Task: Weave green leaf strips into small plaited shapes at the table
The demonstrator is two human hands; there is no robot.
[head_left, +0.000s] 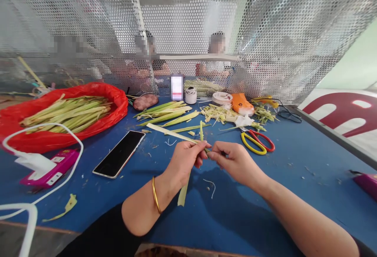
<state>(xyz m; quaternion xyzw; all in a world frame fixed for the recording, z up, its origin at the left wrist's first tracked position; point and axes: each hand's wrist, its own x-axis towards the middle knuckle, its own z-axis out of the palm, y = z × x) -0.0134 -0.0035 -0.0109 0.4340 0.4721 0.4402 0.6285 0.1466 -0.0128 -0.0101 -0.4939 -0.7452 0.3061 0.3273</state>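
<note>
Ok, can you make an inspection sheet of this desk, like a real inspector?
Surface: flat blue tabletop, small pale plant scraps scattered on it.
Job's things: long pale-green leaf strips, held up; heap of yellowish-green strips inside a red plastic bag.
Clutter: black-screened rectangular phone; scissors with looped red and yellow handles.
Hands: left hand and right hand close together, both pinching the leaf strips.
Cables: looped white cable by a magenta power strip; thin black cable, far right.
Surroundings: perforated silver metal screens, people behind.
</note>
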